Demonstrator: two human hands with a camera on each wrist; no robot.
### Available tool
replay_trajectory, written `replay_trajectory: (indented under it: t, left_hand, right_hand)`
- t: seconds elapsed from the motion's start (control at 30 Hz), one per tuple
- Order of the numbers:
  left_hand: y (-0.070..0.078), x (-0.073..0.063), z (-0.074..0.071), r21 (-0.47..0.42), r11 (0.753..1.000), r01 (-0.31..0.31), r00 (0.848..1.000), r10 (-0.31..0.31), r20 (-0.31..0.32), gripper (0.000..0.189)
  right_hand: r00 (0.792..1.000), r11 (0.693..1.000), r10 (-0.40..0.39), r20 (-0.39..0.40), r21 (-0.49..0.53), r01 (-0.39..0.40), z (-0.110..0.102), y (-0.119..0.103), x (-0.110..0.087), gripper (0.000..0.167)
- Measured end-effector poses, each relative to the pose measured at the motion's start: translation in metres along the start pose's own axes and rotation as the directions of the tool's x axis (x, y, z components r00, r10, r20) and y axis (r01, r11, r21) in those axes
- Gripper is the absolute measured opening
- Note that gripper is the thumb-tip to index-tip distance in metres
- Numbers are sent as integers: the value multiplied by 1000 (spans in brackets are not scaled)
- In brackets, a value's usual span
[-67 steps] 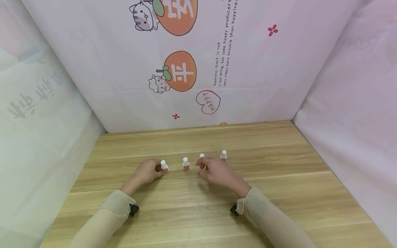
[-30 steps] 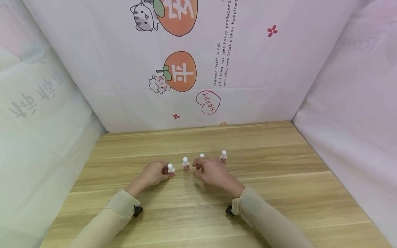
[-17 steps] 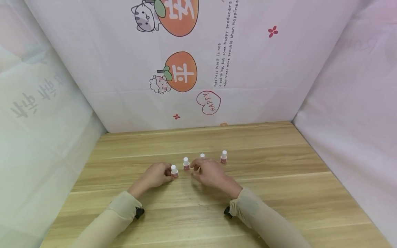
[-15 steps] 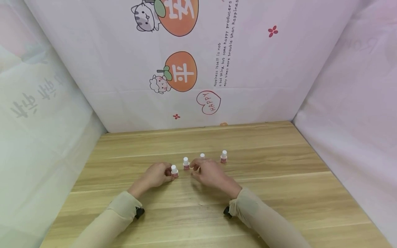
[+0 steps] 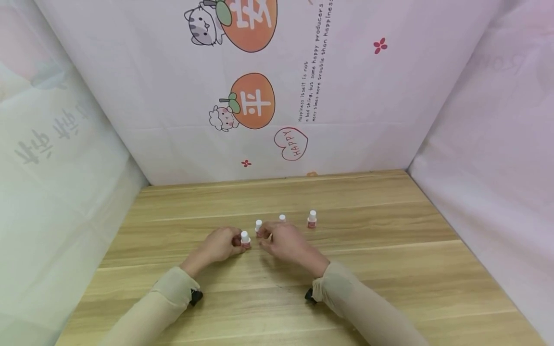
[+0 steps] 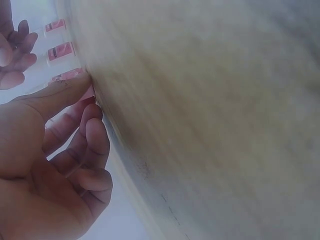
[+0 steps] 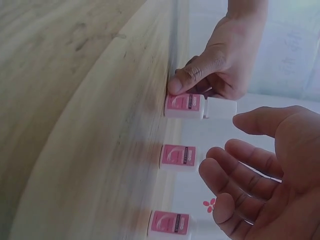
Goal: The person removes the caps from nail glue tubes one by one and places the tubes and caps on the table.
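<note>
Small white capped bottles with pink labels stand upright on the wooden table in the head view. My left hand (image 5: pixel 220 244) pinches the leftmost bottle (image 5: pixel 245 240) low on its body between thumb and fingers; the right wrist view shows the thumb across that bottle's (image 7: pixel 184 105) base. My right hand (image 5: pixel 283 242) has loosely bent fingers with nothing between them. In the right wrist view its fingertips hover near the held bottle's cap (image 7: pixel 221 109). It partly hides the second bottle (image 5: pixel 258 224) and most of the third bottle (image 5: pixel 282 218) in the head view.
A fourth bottle (image 5: pixel 312 220) stands upright to the right of my right hand. The wooden table (image 5: pixel 277 307) ends at a printed white cloth backdrop (image 5: pixel 346 120). White cloth walls rise at the left (image 5: pixel 65 192) and right (image 5: pixel 484 168).
My left hand has slid its bottle rightward and slightly nearer to me, closer to the second bottle. My right hand has shifted left and now overlaps the second bottle's side.
</note>
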State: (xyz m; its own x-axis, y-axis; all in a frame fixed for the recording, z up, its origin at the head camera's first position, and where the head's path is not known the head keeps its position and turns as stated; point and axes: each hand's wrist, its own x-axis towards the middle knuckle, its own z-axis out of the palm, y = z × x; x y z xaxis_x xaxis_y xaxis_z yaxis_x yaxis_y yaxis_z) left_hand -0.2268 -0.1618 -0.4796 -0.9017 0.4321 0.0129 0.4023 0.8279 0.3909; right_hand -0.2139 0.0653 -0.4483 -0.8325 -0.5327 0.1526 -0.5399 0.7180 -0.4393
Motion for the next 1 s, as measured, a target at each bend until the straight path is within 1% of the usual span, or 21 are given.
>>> replay_trajectory:
  t: [0.27,0.4,0.5,0.67,0.83,1.0]
  left_hand:
    - [-1,0,0,1,1000,-9,1000,9,-4,18]
    - [-2,0,0,-5,1000,-8,1000,8,5,18]
    - [-2,0,0,-27,1000,-6,1000,6,20,18]
    - [-2,-1,-1,-35,999,-20,1000,20,20,18]
    - [-3,-1,-1,-36,999,-35,999,36,16,19]
    - [-3,-1,-1,-41,998,-49,999,49,18,20]
  right_hand:
    - [999,1000,-15,-30,-14,14,6,-7,5,17]
    - [998,999,-25,-50,-34,23,8,-9,8,19]
    - [998,999,-17,-53,-49,14,10,-11,10,19]
    - [999,998,10,-50,-55,-12,13,-14,13,19]
    - [999,997,38,-35,-60,-40,15,-20,15,24]
    - [996,994,82,-41,-67,-84,18,-25,18,26]
